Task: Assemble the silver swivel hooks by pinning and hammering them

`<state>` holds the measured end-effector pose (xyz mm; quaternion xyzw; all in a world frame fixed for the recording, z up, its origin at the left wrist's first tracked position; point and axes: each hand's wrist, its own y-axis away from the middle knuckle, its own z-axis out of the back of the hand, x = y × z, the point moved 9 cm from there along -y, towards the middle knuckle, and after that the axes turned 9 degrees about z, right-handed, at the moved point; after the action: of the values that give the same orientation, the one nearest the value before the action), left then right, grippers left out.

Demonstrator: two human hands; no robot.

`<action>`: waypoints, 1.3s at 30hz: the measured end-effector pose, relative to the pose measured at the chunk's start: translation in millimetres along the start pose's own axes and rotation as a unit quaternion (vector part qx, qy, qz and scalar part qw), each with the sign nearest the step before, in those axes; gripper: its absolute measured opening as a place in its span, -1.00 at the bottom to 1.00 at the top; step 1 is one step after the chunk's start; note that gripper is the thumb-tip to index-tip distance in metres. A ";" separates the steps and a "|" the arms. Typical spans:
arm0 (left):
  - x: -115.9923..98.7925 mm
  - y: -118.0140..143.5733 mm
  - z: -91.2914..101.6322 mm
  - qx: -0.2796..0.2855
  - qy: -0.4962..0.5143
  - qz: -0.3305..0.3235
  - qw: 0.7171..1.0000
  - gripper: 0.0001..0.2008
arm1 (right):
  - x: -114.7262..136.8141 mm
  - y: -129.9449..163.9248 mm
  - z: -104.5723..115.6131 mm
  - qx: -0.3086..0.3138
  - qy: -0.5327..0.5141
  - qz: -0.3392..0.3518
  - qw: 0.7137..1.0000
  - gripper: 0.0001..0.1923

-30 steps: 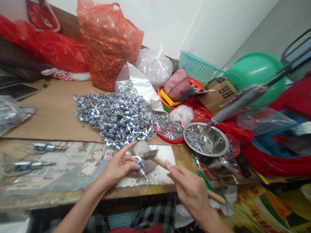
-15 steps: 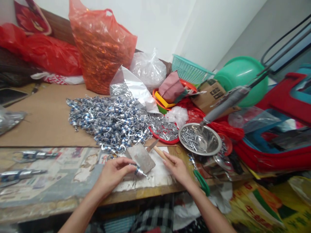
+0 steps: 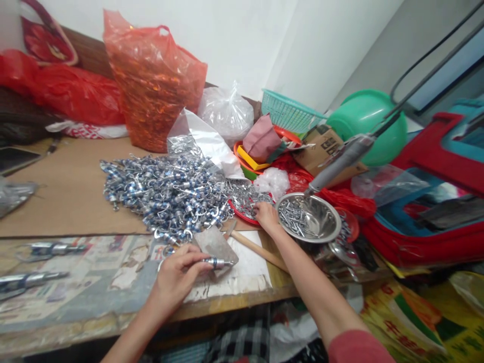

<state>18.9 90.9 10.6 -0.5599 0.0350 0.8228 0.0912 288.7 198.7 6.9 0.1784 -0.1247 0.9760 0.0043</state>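
Note:
My left hand (image 3: 177,276) grips a small silver and blue metal fitting (image 3: 217,262) and holds it flat against a grey stone block (image 3: 216,245) near the table's front edge. My right hand (image 3: 265,216) reaches forward into a red tray of small silver clips (image 3: 247,197), fingers bent down onto the clips. A wooden-handled hammer (image 3: 254,245) lies loose on the white sheet beside the block. A big heap of the same silver and blue fittings (image 3: 166,191) spreads just behind the block.
A steel bowl of screws (image 3: 308,218) sits right of the red tray, with a grey power tool (image 3: 340,160) hanging over it. Orange and red plastic bags (image 3: 151,83), a teal basket (image 3: 289,110) and a green basin (image 3: 368,121) crowd the back. Two assembled metal pieces (image 3: 49,249) lie at left.
My right hand has let go of the hammer, which now lies on the table, and has moved forward into the red tray. My left hand has laid the fitting flat on the block.

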 end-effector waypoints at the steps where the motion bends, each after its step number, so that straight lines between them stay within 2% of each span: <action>1: 1.5 0.4 -1.1 0.011 -0.003 0.008 1.000 -0.83 | 0.9 0.9 4.1 -0.016 -0.012 0.004 1.000 -0.79; 6: 7.6 0.9 0.5 0.013 0.008 0.025 1.000 -0.83 | 22.4 24.9 22.6 -0.098 -0.104 0.015 0.990 -0.71; 8: 9.3 0.5 0.9 0.006 0.018 0.033 0.999 -0.83 | 44.5 45.5 20.0 -0.105 -0.154 0.023 0.982 -0.69; 10: 13.5 0.0 0.9 -0.004 0.035 0.056 0.998 -0.79 | 73.8 69.9 10.7 -0.084 -0.239 0.043 0.966 -0.68; 12: 19.0 0.0 -0.1 -0.012 0.070 0.086 0.994 -0.69 | 104.0 93.8 -1.2 -0.042 -0.404 0.063 0.912 -0.64; 14: 22.3 0.1 -2.8 -0.009 0.114 0.101 0.988 -0.62 | 127.0 112.0 -5.4 -0.017 -0.492 0.078 0.867 -0.65; 17: 22.0 -0.2 -5.0 -0.004 0.140 0.095 0.986 -0.60 | 145.3 123.3 -0.3 -0.015 -0.502 0.118 0.857 -0.64; 20: 16.1 -0.1 -0.6 -0.016 0.104 0.068 0.992 -0.63 | 154.2 123.8 8.1 -0.021 -0.475 0.178 0.862 -0.60; 22: 6.5 0.7 1.3 -0.011 0.072 0.033 0.997 -0.72 | 156.7 123.4 12.4 -0.027 -0.458 0.209 0.864 -0.57; 25: -7.3 3.0 0.4 0.013 0.042 -0.011 0.999 -0.85 | 157.4 123.9 16.3 -0.033 -0.447 0.231 0.864 -0.55; 31: -14.3 6.7 -1.7 0.019 0.025 -0.030 0.999 -0.84 | 160.6 135.6 16.9 -0.058 -0.422 0.241 0.872 -0.58; 33: -13.4 7.1 -2.3 0.021 0.032 -0.021 0.999 -0.84 | 153.2 140.3 22.2 -0.078 -0.409 0.226 0.881 -0.60; 35: -10.9 6.9 -0.9 0.018 0.037 0.000 0.999 -0.85 | 129.7 139.8 40.6 -0.116 -0.414 0.186 0.883 -0.59; 36: -9.5 6.6 0.4 0.014 0.039 0.011 0.999 -0.86 | 110.0 137.2 56.9 -0.149 -0.425 0.154 0.879 -0.57; 37: -8.4 6.2 2.1 0.009 0.041 0.020 0.999 -0.87 | 86.5 134.2 78.5 -0.197 -0.440 0.123 0.868 -0.56; 39: -7.2 5.2 5.7 -0.003 0.049 0.032 0.998 -0.88 | 31.9 132.7 130.3 -0.338 -0.439 0.046 0.831 -0.56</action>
<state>15.2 86.0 19.2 -0.5982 0.0550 0.7972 0.0610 297.1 37.0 104.0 0.5700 -0.4440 0.6905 -0.0359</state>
